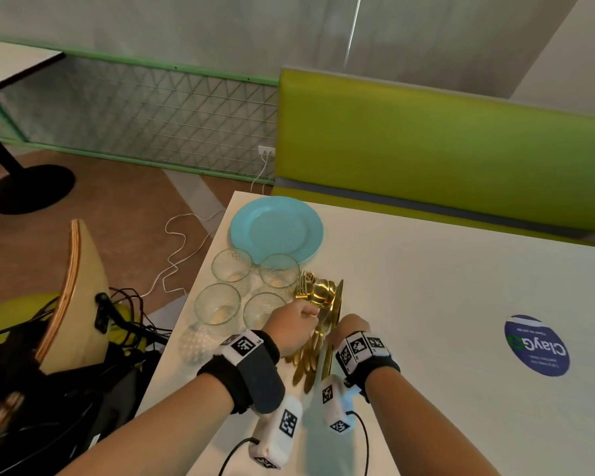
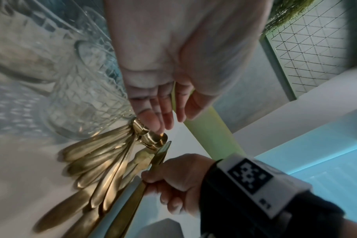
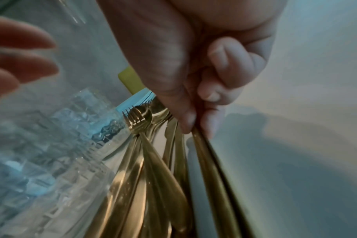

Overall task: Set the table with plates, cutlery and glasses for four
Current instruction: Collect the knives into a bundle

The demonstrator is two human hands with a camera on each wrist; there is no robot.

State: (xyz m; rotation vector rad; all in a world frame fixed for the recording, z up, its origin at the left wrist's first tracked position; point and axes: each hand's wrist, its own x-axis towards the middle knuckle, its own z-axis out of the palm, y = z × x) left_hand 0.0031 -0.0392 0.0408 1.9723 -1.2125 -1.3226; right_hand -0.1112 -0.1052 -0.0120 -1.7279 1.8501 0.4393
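A heap of gold cutlery (image 1: 318,297) lies on the white table (image 1: 426,286), right of several clear patterned glasses (image 1: 232,266) and just before a light-blue plate (image 1: 275,231). My left hand (image 1: 308,312) reaches over the heap with its fingers fairly straight. In the left wrist view its fingertips (image 2: 153,127) touch the spoon bowls (image 2: 151,138). My right hand (image 1: 337,329) pinches thin gold knives (image 3: 214,177) between thumb and fingers (image 3: 185,122), at the heap's right side. Forks (image 3: 134,119) and handles fan out beside a glass (image 3: 61,153).
A green padded bench (image 1: 426,149) runs along the table's far side. A wooden chair (image 1: 73,304) with dark cables stands off the table's left edge. A round blue sticker (image 1: 536,345) is on the tabletop at the right. Another table (image 1: 7,63) stands far left.
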